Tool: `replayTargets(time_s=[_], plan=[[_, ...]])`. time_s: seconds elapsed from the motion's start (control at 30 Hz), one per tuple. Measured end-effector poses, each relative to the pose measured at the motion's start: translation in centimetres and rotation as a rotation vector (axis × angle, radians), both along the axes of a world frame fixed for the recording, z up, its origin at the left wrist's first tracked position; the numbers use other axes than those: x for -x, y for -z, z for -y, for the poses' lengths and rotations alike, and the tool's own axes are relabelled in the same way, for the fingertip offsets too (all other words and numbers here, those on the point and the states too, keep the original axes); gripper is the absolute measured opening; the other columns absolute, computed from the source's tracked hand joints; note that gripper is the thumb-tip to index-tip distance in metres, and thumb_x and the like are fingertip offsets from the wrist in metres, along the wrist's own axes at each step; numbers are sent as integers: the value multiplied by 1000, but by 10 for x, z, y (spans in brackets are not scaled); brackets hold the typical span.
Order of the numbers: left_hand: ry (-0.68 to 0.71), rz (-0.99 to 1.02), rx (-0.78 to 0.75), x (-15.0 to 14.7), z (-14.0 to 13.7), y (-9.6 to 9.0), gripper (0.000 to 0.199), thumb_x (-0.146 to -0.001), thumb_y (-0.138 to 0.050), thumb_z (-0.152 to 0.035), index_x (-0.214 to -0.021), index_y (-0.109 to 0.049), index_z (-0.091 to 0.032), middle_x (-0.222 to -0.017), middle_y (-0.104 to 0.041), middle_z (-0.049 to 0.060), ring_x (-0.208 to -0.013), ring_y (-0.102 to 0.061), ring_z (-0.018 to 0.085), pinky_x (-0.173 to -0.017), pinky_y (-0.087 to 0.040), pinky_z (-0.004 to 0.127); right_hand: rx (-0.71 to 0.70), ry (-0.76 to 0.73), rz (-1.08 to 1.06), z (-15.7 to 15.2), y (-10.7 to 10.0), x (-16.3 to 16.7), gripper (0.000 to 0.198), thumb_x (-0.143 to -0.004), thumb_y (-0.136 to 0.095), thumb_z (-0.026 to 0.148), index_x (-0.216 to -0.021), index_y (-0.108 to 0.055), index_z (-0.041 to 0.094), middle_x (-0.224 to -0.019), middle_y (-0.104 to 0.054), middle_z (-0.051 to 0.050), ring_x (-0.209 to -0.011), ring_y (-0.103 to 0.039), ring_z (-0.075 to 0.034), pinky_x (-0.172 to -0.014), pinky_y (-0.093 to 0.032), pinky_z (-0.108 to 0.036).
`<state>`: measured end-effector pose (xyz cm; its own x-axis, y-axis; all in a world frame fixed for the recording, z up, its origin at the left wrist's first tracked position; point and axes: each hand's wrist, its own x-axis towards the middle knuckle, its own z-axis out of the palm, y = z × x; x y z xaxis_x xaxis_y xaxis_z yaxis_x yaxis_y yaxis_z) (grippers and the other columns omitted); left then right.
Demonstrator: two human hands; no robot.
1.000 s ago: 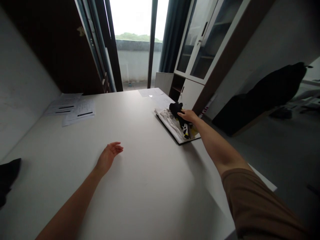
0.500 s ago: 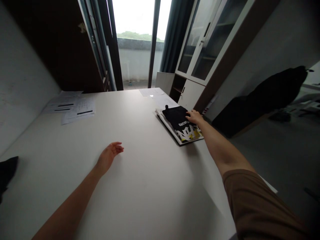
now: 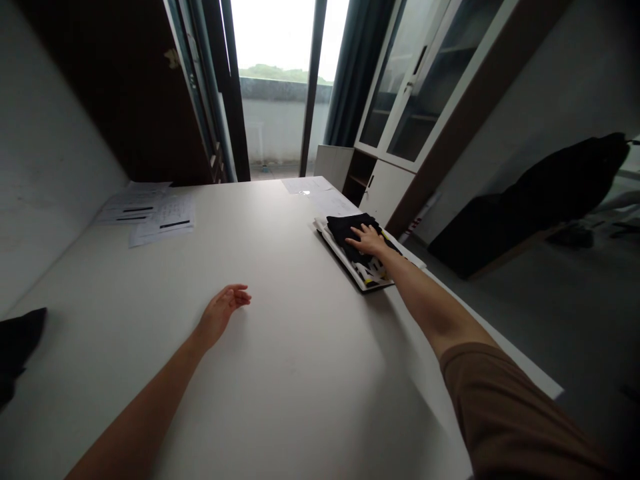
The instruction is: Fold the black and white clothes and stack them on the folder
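My right hand (image 3: 367, 240) lies flat, fingers spread, on a folded black garment (image 3: 345, 229) with white and yellow print. This garment tops a small stack of folded clothes, with a white garment (image 3: 327, 233) and a black edge showing beneath it. The stack is near the right edge of the white table (image 3: 280, 373). My left hand (image 3: 227, 307) hovers over or rests on the table at left of centre, its fingers loosely curved and apart, holding nothing. Part of the printed garment is hidden under my right hand and forearm.
Printed papers (image 3: 163, 220) lie at the table's far left, and more sheets (image 3: 313, 190) at its far end. A dark cloth-like thing (image 3: 20, 347) sits at the left edge. Beyond the table stand a cabinet (image 3: 387, 193) and a glass door (image 3: 275, 100).
My right hand has shifted left from the stack's right side onto the middle of the black garment, its fingers now spread flat. My left hand has hardly moved.
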<state>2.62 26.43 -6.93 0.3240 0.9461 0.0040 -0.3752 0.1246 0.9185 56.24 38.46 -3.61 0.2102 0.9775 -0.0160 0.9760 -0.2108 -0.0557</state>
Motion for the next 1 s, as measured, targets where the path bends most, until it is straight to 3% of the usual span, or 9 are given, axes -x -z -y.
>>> replayTargets(time_s=[0.1,0.33,0.53,0.73,0.87,1.0], plan=[[-2,-22,-12,0,1,0,40,-90,-73,-47,-113,-74,-13,-99,-75,13,-94,-69,25,-93,-51,40,-70,71,-7,-2,-6,-6,83,-97,-36,78,-164,-32,28,-171,-19,-12,-154,-18,-39,-121,-22,-61],[-3,-53,-40,-2,4,0,40,-89,-74,-47,-113,-74,-14,-99,-74,12,-95,-68,24,-93,-51,39,74,132,-30,-5,0,-11,83,-98,-34,75,-164,-32,25,-169,-23,-16,-152,-25,-41,-118,-27,-64],[9,-70,-42,-2,3,0,42,-88,-76,-48,-113,-75,-14,-99,-74,12,-95,-67,24,-94,-50,40,-2,88,8,-6,6,23,86,-96,-32,81,-165,-29,29,-170,-18,-14,-154,-15,-43,-117,-22,-70],[-3,-78,-39,-1,2,1,39,-88,-76,-46,-112,-75,-15,-99,-74,12,-95,-67,24,-94,-50,39,-16,16,45,6,12,44,79,-98,-33,77,-165,-27,35,-172,-16,-11,-154,-15,-44,-115,-21,-75],[-2,-79,-36,-1,4,-1,38,-86,-78,-43,-111,-76,-14,-99,-74,12,-95,-68,25,-93,-50,39,-18,-20,49,30,9,37,72,-101,-35,70,-163,-34,33,-170,-23,-9,-153,-21,-38,-117,-25,-69],[-2,-100,-38,-1,4,-3,38,-86,-78,-44,-111,-76,-15,-98,-74,12,-94,-68,25,-93,-50,39,-142,61,106,81,17,29,69,-103,-32,65,-162,-36,29,-168,-28,-11,-153,-25,-37,-117,-25,-68]])
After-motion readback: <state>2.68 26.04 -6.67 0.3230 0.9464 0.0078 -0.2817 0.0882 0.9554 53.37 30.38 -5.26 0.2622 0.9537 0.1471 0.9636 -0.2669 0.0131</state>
